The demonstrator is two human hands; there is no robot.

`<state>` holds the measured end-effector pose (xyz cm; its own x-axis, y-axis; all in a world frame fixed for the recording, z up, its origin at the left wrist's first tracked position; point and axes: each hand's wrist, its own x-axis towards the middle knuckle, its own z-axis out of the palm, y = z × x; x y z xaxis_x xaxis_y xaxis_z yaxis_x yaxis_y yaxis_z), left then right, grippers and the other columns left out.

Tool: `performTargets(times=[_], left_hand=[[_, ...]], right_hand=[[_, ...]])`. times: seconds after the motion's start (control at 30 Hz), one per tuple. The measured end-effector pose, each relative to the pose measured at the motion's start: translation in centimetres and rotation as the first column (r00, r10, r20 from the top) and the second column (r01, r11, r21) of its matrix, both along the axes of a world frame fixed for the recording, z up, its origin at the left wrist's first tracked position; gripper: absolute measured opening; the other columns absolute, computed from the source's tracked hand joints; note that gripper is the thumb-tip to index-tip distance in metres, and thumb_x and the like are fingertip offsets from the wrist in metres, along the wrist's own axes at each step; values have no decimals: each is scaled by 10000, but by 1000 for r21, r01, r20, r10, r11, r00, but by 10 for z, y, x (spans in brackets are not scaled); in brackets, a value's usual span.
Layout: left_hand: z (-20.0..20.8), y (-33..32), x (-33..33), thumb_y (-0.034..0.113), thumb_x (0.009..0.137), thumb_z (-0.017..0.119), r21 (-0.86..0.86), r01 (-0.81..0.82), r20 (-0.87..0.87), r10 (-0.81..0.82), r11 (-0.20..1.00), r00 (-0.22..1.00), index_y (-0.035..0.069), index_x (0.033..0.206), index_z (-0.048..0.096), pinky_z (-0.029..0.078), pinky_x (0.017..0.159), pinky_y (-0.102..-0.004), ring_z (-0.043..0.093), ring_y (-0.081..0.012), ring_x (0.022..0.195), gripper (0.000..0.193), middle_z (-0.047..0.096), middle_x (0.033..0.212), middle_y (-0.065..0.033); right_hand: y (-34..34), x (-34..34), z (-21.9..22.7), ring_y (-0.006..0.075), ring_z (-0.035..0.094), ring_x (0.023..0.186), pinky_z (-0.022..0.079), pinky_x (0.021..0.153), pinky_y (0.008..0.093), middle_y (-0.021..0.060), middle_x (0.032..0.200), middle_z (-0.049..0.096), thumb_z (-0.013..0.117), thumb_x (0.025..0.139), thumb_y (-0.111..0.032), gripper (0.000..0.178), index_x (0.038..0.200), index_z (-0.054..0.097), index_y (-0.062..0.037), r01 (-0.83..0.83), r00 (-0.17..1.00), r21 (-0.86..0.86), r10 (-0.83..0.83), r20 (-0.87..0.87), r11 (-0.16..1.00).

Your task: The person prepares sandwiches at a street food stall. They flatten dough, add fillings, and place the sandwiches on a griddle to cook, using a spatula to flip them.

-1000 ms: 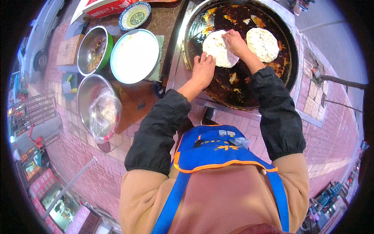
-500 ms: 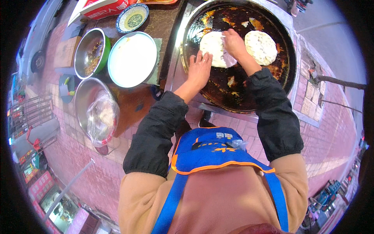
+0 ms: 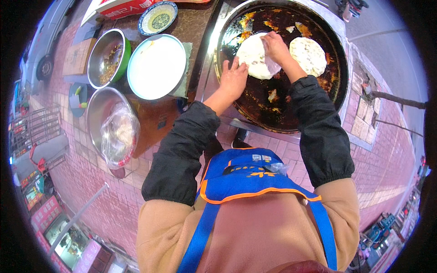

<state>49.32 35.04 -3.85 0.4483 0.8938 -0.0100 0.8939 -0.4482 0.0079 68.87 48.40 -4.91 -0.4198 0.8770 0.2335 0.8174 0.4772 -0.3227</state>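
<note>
A pale, uncooked-looking round flatbread (image 3: 251, 55) lies on a large, dark, oily griddle (image 3: 255, 102). My left hand (image 3: 233, 81) is at its left edge, fingers spread and the fingertips touching or nearly touching the dough. On its right part, my right hand (image 3: 276, 50) has its fingers drawn together on the dough; the fingertips are partly hidden. Below that hand, the dough looks shaded and thin. Just to the right sits a second round flatbread (image 3: 307, 57), with darker patches showing through, untouched by either hand.
Left of the griddle, a brown table holds a white round tray (image 3: 157, 68), a patterned bowl (image 3: 157, 19), a green bowl with filling (image 3: 107, 68) and a red box (image 3: 125, 8). A steel basin (image 3: 102, 107) with plastic-covered dough stands nearer. Thin branches (image 3: 398, 98) rise at right.
The view has shifted slightly, so the griddle and table sit a little further right. Both hands stay at the same flatbread, with only small finger movements.
</note>
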Motion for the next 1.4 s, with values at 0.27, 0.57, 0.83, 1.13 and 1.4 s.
performTargets(times=[0.27, 0.57, 0.83, 1.13, 1.4], left_hand=[[1, 14, -11, 87, 855, 507, -11, 52, 8, -52, 999, 999, 91, 1279, 546, 283, 1038, -554, 343, -307, 1356, 426, 518, 1313, -50], [4, 27, -9, 100, 847, 526, -52, -21, -65, 17, 998, 998, 78, 1233, 577, 287, 1036, -549, 370, -305, 1334, 390, 539, 1275, -49], [-2, 28, -7, 100, 848, 523, -23, 19, 17, -19, 1000, 1000, 80, 1233, 595, 294, 1034, -535, 383, -301, 1329, 392, 524, 1320, -37], [1, 37, -11, 85, 842, 518, 9, 45, 0, -45, 999, 999, 98, 1208, 614, 280, 1043, -551, 378, -298, 1327, 379, 541, 1296, -38], [5, 35, -20, 64, 835, 521, 73, 71, 105, -79, 995, 991, 65, 1230, 583, 244, 1078, -572, 363, -313, 1345, 400, 521, 1307, -49]], right_hand=[[6, 11, -4, 364, 599, 931, 495, 840, 434, 189, 974, 617, 562, 849, -100, 188, 977, 667, -12, -146, 989, 72, 144, 34, 987], [-1, 5, -1, 364, 596, 943, 497, 838, 430, 171, 969, 609, 597, 849, -94, 163, 975, 657, -10, -78, 997, 9, 77, 19, 997], [8, -9, 6, 344, 574, 999, 487, 884, 394, 162, 1083, 600, 605, 849, -93, 241, 1073, 654, -19, -210, 978, -20, 210, -21, 977], [19, -14, 0, 331, 564, 1032, 482, 885, 402, 137, 1009, 609, 581, 803, -42, 248, 1036, 666, -50, -287, 956, 6, 286, -64, 958], [-3, 45, 17, 370, 630, 909, 508, 843, 420, 184, 1001, 648, 559, 872, -83, 227, 1056, 690, -63, 129, 949, -291, -204, -241, 948]])
